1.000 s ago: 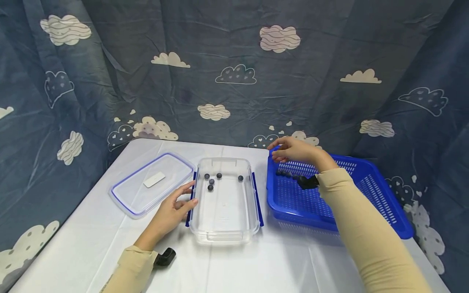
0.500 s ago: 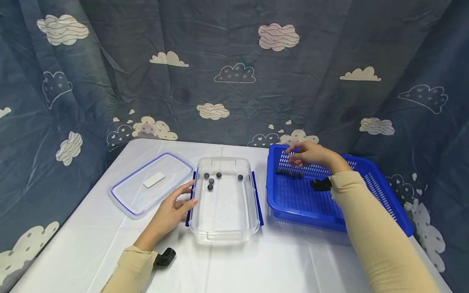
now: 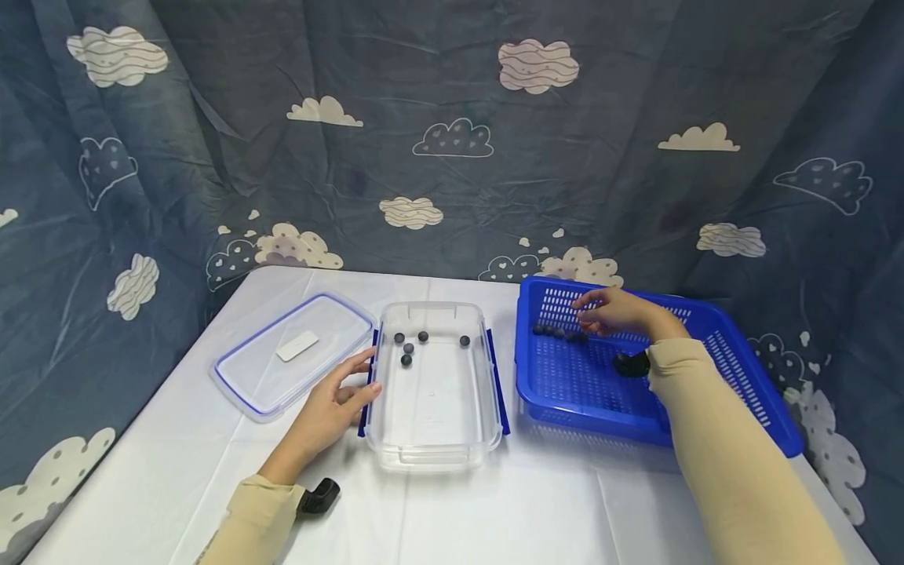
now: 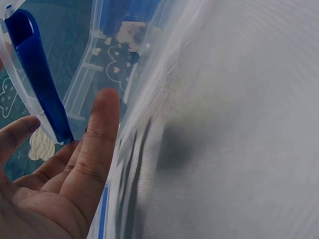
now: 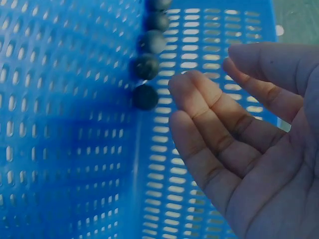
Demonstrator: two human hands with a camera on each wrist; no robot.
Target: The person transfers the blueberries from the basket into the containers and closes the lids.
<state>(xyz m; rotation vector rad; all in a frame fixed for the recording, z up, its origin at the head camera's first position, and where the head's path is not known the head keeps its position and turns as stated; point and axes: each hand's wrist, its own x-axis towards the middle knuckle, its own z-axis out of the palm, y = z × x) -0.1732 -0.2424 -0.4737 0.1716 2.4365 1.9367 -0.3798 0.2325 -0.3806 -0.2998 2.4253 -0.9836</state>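
Observation:
My left hand (image 3: 318, 420) rests at the left side of a clear plastic food container (image 3: 434, 416), its extended fingers and thumb touching the rim beside a blue side latch (image 4: 42, 74). Several blueberries (image 3: 406, 360) lie spread about the far half of the container. Over at the right, my right hand (image 3: 621, 312) is inside a blue plastic basket (image 3: 565, 380), near its back wall. Its fingers are loosely bent and nothing shows between them. Just beside the fingertips, several more blueberries (image 5: 148, 66) line up along the bottom of that wall.
The container's clear lid (image 3: 247, 373), with a blue seal and a white label (image 3: 297, 346), lies on the white-covered table (image 3: 452, 518) at the left. A dark cloud-print curtain (image 3: 339, 180) hangs behind the table. A black wrist camera (image 3: 319, 497) sits below my left hand.
My right hand has moved right and down from the basket's back left corner toward the right end of the blueberry row. My left hand and the container have stayed in place.

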